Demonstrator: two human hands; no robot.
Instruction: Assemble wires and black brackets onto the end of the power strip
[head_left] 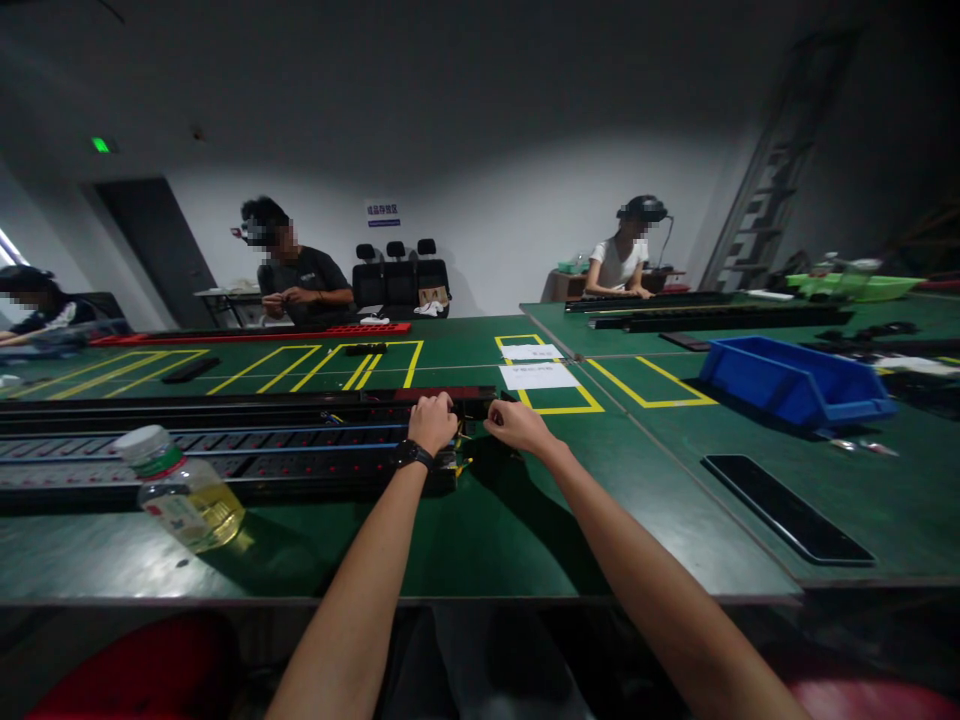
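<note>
Two long black slotted rails lie side by side on the green table, reaching in from the left. My left hand (433, 424), with a black watch on the wrist, is closed over the right end of the farther black rail (367, 398). Just beyond that end, my right hand (517, 424) has its thumb and fingers pinched together; what they hold, if anything, is too small to tell. Small yellow wires (463, 464) stick out below my left hand, at the end of the nearer rail (322, 466), which carries rows of red dots and a blue strip.
A bottle of yellow drink (191, 500) stands at the front left. To the right are a phone (784, 508) and a blue bin (795, 385). White paper sheets (538, 376) lie beyond my hands, near yellow taped outlines. Several co-workers sit across and along the tables.
</note>
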